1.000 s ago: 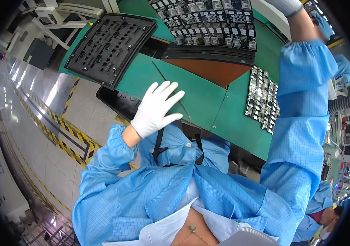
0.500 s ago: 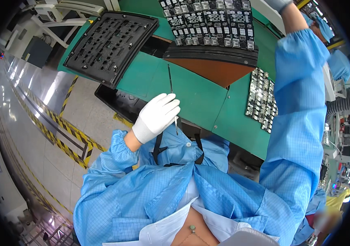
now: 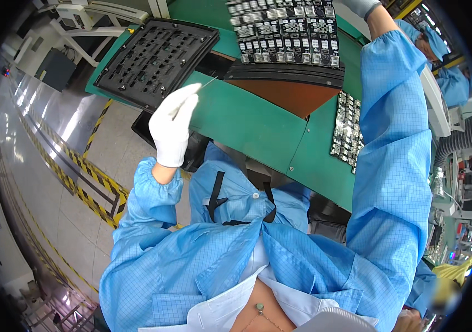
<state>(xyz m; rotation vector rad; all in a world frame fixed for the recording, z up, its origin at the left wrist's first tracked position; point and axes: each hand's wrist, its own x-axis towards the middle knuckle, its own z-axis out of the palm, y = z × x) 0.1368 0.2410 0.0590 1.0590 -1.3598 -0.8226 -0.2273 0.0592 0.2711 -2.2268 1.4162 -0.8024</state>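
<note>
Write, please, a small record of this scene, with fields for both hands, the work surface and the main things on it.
Left hand: white-gloved, a thin rod at its fingertips, apparently pinched
Right hand: gloved, cut off by the upper edge; its grip cannot be told
Work surface: green table
Table, left: black tray with many cut-outs
Table, middle: panel of small circuit boards, above a brown support with a black top
Table, right: second board panel, partly behind the right sleeve

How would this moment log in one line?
left hand: holding thin rod | right hand: cut by top edge, right of circuit-board panel
</note>
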